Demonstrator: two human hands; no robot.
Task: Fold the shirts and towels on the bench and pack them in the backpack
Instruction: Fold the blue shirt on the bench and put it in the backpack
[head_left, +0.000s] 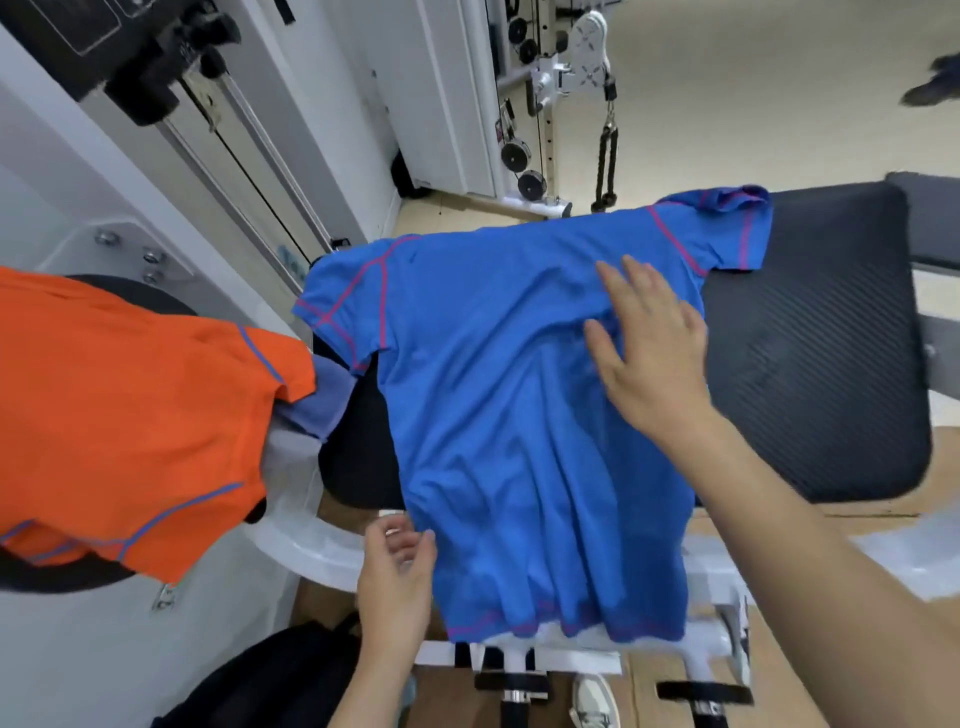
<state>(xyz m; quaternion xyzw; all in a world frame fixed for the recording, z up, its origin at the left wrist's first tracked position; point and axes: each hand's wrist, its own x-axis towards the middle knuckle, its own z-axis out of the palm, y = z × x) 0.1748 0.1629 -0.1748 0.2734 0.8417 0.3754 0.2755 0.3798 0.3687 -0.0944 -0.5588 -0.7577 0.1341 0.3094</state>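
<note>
Head view. A blue shirt (498, 395) with magenta seams lies spread across the black bench pad (810, 338), collar end far, hem hanging over the near edge, one sleeve to the left and one to the far right. The right hand (649, 353) rests flat on the shirt's right chest area, fingers straight and spread, grasping nothing. The left hand (397, 577) sits at the shirt's near-left side edge with fingers curled; whether it pinches the cloth cannot be told. At left, an orange shirt (130, 405) with blue seams drapes over a round black pad, partly covering a lavender towel (319, 402). A black backpack (270, 680) stands on the floor, near left. A white cable machine (550, 78) stands far behind.
</note>
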